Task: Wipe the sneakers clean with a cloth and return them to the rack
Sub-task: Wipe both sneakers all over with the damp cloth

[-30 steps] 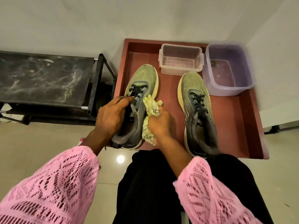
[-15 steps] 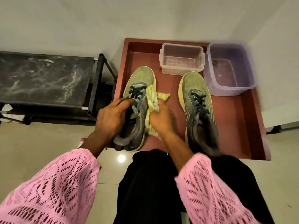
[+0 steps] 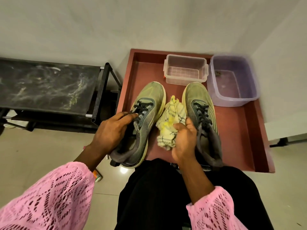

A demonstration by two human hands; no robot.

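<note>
Two green and grey sneakers lie on a dark red tray (image 3: 240, 130), toes pointing away from me. My left hand (image 3: 113, 130) grips the left sneaker (image 3: 147, 110) over its laces and collar, its heel sticking out past the tray's near edge. My right hand (image 3: 184, 138) holds a bunched yellow and white checked cloth (image 3: 171, 118) in the gap between the two shoes, palm turned up. The right sneaker (image 3: 199, 103) lies flat behind that hand, its heel partly hidden by my wrist.
A clear plastic box (image 3: 185, 70) and a purple tub (image 3: 232, 80) stand at the tray's far end. A black shoe rack (image 3: 49, 85) with a dusty top shelf stands to the left. A small orange-capped bottle (image 3: 97, 175) lies on the tiled floor by my left sleeve.
My right hand has drawn the cloth off the left sneaker's inner side and turned palm up between the shoes. My left hand keeps its grip on the left sneaker.
</note>
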